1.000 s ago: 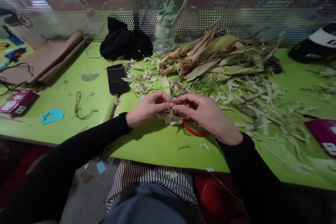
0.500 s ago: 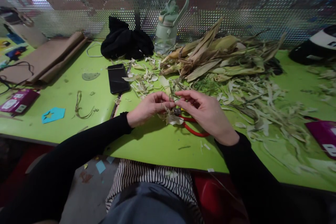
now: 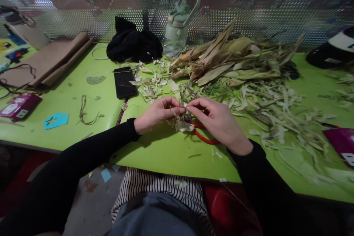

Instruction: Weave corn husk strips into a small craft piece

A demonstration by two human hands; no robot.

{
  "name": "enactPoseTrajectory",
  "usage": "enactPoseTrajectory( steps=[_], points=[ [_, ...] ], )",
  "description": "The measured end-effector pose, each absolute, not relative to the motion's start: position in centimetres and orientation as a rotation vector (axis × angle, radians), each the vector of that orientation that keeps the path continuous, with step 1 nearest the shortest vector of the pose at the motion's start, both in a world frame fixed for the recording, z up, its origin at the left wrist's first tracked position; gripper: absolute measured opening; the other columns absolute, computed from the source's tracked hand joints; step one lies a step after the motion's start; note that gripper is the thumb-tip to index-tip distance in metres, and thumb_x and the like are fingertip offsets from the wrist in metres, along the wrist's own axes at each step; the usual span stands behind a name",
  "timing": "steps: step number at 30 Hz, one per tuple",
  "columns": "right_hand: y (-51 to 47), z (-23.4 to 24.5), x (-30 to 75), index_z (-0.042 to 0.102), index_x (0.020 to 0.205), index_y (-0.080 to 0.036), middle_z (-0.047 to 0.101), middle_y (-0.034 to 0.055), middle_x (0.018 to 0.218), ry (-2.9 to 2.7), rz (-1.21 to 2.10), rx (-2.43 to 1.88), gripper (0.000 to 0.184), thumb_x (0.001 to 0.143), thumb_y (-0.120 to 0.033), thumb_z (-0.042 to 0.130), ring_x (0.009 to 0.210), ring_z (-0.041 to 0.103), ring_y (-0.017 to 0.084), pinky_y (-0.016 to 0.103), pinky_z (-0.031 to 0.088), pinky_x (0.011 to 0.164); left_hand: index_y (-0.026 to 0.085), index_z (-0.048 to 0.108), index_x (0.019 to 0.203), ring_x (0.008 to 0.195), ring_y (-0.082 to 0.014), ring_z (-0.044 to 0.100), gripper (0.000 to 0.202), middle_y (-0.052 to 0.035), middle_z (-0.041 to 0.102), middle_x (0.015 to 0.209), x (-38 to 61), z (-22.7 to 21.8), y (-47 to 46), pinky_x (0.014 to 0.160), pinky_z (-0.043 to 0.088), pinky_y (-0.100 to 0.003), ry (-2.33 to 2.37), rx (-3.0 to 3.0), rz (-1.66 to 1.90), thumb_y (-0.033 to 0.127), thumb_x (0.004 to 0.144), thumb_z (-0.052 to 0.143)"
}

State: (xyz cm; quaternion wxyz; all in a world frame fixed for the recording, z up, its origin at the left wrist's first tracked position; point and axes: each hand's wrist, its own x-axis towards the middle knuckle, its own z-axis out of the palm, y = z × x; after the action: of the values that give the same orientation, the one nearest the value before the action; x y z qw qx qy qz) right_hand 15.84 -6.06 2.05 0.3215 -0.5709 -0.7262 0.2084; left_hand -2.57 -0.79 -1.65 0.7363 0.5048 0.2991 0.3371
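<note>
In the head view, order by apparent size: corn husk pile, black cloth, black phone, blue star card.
1. corn husk pile
2. black cloth
3. black phone
4. blue star card, nearer the camera, so this last rank is unsure

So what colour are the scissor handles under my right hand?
Red scissor handles, clearest in the head view.

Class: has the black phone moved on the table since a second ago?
No. The phone lies just as near the black cloth as before.
</note>
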Motion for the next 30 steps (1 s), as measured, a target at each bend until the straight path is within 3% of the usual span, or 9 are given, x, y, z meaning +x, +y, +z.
enactPoseTrajectory(
  steps=[7, 12, 15, 20, 24, 30],
  points=[
    [-6.3, 2.3, 15.5, 0.068, 0.080, -0.023, 0.068, 0.0036, 0.079, -1.924, 0.547, -1.436, 0.016, 0.089, -0.035, 0.064, 0.069, 0.059, 0.018, 0.031, 0.041, 0.062, 0.014, 0.057, 0.080, 0.067, -0.0058, 0.058, 0.025, 0.0018, 0.064, 0.082, -2.6, -1.6, -0.9, 0.064, 0.045, -0.020, 0.672, 1.047, 0.787, 0.022, 0.073, 0.079],
    [-5.9, 1.6, 15.6, 0.069, 0.098, -0.023, 0.073, 0.0053, 0.095, -1.814, 0.642, -1.484, 0.017, 0.093, -0.034, 0.058, 0.082, 0.064, 0.021, 0.034, 0.046, 0.070, 0.016, 0.054, 0.090, 0.076, -0.0069, 0.057, 0.023, 0.0018, 0.059, 0.086, -2.9, -0.7, -1.1, 0.072, 0.046, -0.020, 0.596, 1.291, 0.857, 0.017, 0.078, 0.074],
    [-5.5, 0.9, 15.6, 0.070, 0.091, -0.022, 0.074, 0.0052, 0.094, -1.822, 0.693, -1.484, 0.015, 0.091, -0.032, 0.059, 0.082, 0.065, 0.021, 0.035, 0.047, 0.073, 0.018, 0.053, 0.094, 0.077, -0.0082, 0.056, 0.020, 0.0003, 0.059, 0.088, -3.1, -0.7, -1.1, 0.072, 0.047, -0.021, 0.612, 1.527, 0.927, 0.020, 0.083, 0.069],
    [-5.6, 0.2, 15.2, 0.073, 0.092, -0.022, 0.075, 0.0050, 0.091, -1.671, 1.008, -1.403, 0.021, 0.087, -0.041, 0.065, 0.079, 0.065, 0.019, 0.034, 0.050, 0.072, 0.018, 0.057, 0.100, 0.083, -0.0111, 0.060, 0.015, -0.0036, 0.064, 0.097, -3.4, -0.8, -1.0, 0.072, 0.049, -0.021, 0.649, 1.802, 0.973, 0.024, 0.087, 0.064],
    [-5.7, 0.0, 14.8, 0.075, 0.095, -0.021, 0.072, 0.0049, 0.085, -1.511, 1.169, -1.309, 0.023, 0.083, -0.040, 0.069, 0.078, 0.064, 0.019, 0.034, 0.051, 0.071, 0.019, 0.059, 0.112, 0.086, -0.0120, 0.063, 0.027, -0.0032, 0.065, 0.097, -3.7, -0.7, -1.0, 0.074, 0.051, -0.022, 0.650, 1.931, 1.000, 0.013, 0.086, 0.061],
    [-5.7, -0.2, 14.6, 0.068, 0.082, -0.019, 0.067, 0.0018, 0.082, -1.474, 1.028, -1.293, 0.014, 0.079, -0.032, 0.071, 0.074, 0.058, 0.015, 0.032, 0.047, 0.071, 0.021, 0.059, 0.119, 0.087, -0.0102, 0.063, 0.038, -0.0020, 0.065, 0.101, -3.8, -1.5, -0.7, 0.074, 0.052, -0.021, 0.559, 2.059, 1.124, 0.005, 0.084, 0.058]
  ],
)
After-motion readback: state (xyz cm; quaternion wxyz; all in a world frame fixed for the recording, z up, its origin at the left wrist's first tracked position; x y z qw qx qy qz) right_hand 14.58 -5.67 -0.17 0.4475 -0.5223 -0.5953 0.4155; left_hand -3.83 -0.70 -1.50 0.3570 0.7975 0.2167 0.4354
